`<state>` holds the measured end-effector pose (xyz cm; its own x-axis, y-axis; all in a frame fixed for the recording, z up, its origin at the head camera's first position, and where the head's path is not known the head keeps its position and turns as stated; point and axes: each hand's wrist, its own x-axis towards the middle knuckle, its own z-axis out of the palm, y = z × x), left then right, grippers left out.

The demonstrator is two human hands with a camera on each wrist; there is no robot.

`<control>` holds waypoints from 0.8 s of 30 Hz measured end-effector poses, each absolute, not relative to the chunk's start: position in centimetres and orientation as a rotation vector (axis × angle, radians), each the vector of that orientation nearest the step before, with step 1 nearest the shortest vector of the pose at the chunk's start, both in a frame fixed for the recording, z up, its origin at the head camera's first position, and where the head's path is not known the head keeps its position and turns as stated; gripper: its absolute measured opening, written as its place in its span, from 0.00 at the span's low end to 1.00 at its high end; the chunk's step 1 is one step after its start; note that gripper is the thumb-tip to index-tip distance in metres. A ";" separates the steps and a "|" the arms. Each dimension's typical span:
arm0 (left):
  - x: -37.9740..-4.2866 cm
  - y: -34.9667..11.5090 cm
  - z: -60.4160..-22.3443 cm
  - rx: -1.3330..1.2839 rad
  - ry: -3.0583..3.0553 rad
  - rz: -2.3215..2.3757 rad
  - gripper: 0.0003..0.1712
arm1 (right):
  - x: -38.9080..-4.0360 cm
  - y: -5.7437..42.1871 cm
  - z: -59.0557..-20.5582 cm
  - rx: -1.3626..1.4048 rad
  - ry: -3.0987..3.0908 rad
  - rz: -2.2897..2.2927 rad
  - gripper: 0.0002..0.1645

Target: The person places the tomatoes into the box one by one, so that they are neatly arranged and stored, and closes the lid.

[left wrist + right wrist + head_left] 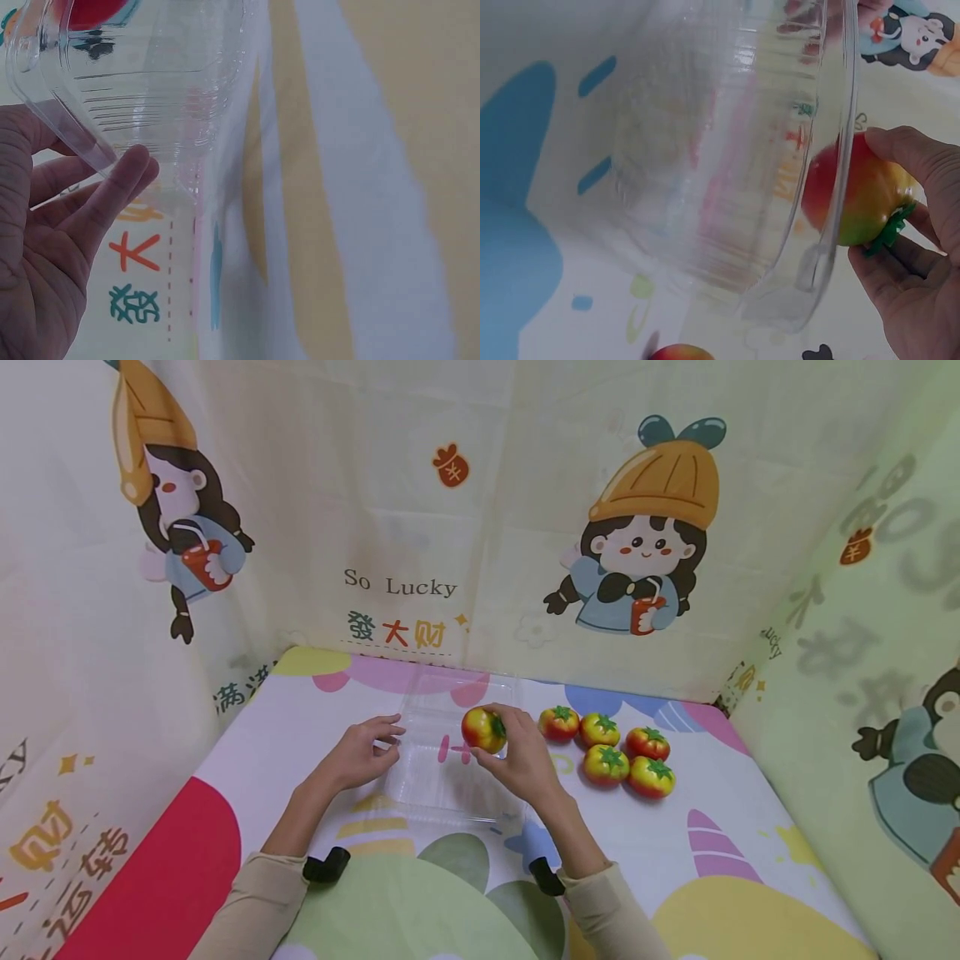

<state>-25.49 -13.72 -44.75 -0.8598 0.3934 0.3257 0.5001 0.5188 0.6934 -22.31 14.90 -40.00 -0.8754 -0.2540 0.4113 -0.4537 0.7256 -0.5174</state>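
Note:
A clear plastic container lies on the table in front of the person. Over it, the right hand grips a glossy red-and-yellow tomato between thumb and fingers. In the right wrist view this tomato, green calyx toward the palm, shows beside the container's rim. At the container's left side is the left hand, fingers loosely bent and thumb apart. Its fingertips overlap the clear wall in the left wrist view.
Several more red-and-yellow tomatoes with green tops sit grouped to the right of the container. A printed cloth covers the table. Patterned curtains stand behind it and on both sides.

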 end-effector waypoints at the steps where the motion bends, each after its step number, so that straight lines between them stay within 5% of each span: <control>1: -25.5 -13.7 -44.7 -0.773 -2.628 -1.265 0.19 | -22.3 14.8 -40.0 0.553 -2.617 0.916 0.40; 24: -25.5 -13.8 -44.8 -0.761 -2.650 -1.259 0.19 | -23.3 12.0 -41.2 0.563 -2.608 1.083 0.39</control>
<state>-25.48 -13.83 -44.84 -0.8682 0.3915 0.3049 0.4837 0.5305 0.6962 -23.33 11.95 -41.23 -0.8906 -0.2508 0.3794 -0.4458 0.6468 -0.6188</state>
